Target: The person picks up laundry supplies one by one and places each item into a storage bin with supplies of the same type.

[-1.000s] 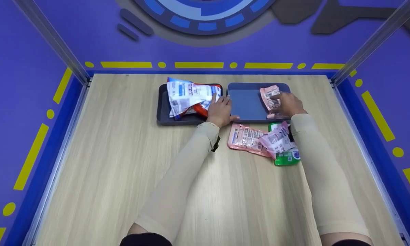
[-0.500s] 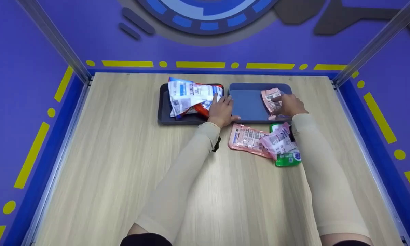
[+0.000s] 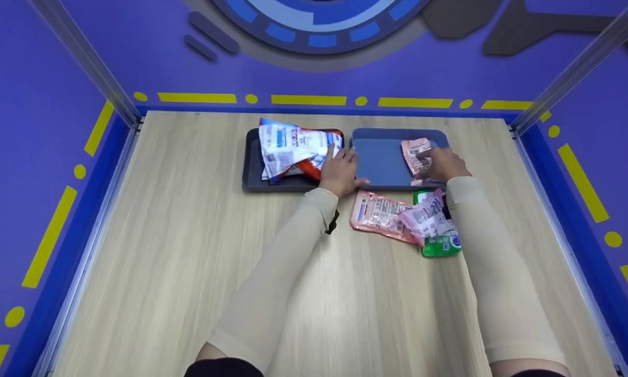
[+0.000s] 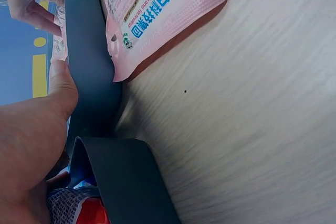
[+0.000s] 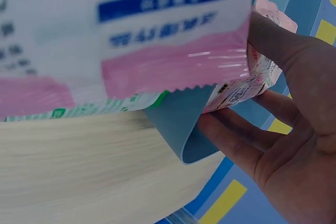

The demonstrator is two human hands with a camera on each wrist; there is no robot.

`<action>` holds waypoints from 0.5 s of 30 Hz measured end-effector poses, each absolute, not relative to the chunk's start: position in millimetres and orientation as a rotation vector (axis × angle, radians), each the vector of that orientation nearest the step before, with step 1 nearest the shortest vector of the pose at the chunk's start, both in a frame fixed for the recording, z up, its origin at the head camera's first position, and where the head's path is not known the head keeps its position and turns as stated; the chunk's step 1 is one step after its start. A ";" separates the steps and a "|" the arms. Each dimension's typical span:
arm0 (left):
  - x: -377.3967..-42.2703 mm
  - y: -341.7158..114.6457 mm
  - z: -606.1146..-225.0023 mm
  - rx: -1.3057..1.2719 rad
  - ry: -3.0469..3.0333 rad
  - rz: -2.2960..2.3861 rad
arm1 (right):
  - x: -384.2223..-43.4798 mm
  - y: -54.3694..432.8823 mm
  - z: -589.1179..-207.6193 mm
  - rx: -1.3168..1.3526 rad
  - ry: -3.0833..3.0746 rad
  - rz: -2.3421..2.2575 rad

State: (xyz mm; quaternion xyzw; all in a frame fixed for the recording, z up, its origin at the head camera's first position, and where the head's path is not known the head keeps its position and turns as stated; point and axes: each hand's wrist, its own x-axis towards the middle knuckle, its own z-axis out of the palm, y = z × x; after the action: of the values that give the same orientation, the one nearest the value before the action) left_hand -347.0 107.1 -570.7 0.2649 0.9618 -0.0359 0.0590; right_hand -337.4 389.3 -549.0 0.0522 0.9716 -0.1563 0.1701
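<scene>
My right hand [image 3: 446, 163] grips a small pink packet [image 3: 413, 152] at the right end of the blue-grey tray [image 3: 379, 159]. In the right wrist view, the thumb lies on one side of this packet [image 5: 236, 94] and fingers on the other. My left hand [image 3: 339, 172] rests where the two trays meet, fingers straight over the dark tray's right side, thumb toward the blue-grey tray. Under those fingers is a white and blue bag [image 3: 288, 146] lying over a red package [image 3: 310, 169] in the dark tray [image 3: 251, 175].
In front of the blue-grey tray lie a flat pink pouch [image 3: 379, 214], a pink and white packet [image 3: 426, 217] and a green package [image 3: 442, 246] partly under it. My right forearm hides part of these. Purple panels [image 3: 314, 78] enclose the wooden table [image 3: 188, 251].
</scene>
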 end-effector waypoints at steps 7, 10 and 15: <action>-348.1 107.6 -573.0 0.804 2.903 -0.084 | -338.9 389.8 -549.9 0.154 2.712 -0.474; -348.5 107.9 -573.2 0.800 2.896 -0.082 | -339.4 389.7 -549.0 0.137 2.694 -0.474; -348.0 107.6 -571.5 0.796 2.905 -0.081 | -339.5 390.0 -545.9 0.103 2.688 -0.445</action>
State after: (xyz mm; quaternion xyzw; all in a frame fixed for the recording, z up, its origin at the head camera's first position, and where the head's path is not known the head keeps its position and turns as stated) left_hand -348.0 107.6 -571.5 0.2637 0.9621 -0.0267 0.0640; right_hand -339.5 390.0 -545.9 0.0369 0.9647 -0.1598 0.2060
